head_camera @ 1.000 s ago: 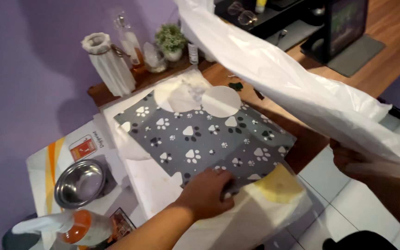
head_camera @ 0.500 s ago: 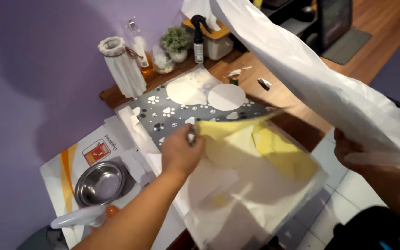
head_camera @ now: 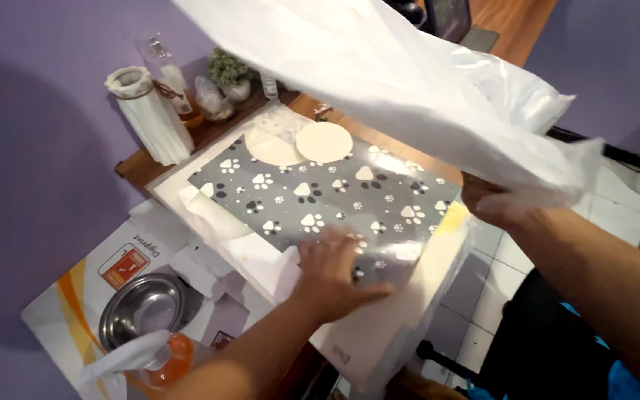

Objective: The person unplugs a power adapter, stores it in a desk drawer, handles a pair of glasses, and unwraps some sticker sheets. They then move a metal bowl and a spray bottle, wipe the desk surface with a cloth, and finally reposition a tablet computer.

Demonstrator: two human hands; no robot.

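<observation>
My left hand [head_camera: 335, 272] lies flat, fingers spread, on the near edge of a grey sheet printed with white paw marks [head_camera: 312, 189]. That sheet rests on a stack of white paper [head_camera: 261, 259] on a wooden table. Two cream round discs [head_camera: 324, 141] lie on the sheet's far end. My right hand [head_camera: 492, 204] grips the lower edge of a large white translucent plastic sheet [head_camera: 409, 81] and holds it up over the table. A strip of yellow sheet [head_camera: 453, 216] shows just under that hand.
At the near left, a steel bowl [head_camera: 142, 318] sits on a white and orange printed box [head_camera: 75, 296], next to a white spray bottle with an orange body [head_camera: 161, 359]. A white ribbed vase [head_camera: 150, 115], a glass bottle [head_camera: 163, 70] and a small potted plant [head_camera: 231, 74] line the purple wall.
My left hand lifted a yellow sheet half a second ago; it now presses flat on the paw-print sheet, and the yellow sheet is nearly out of sight. The plastic sheet stays raised.
</observation>
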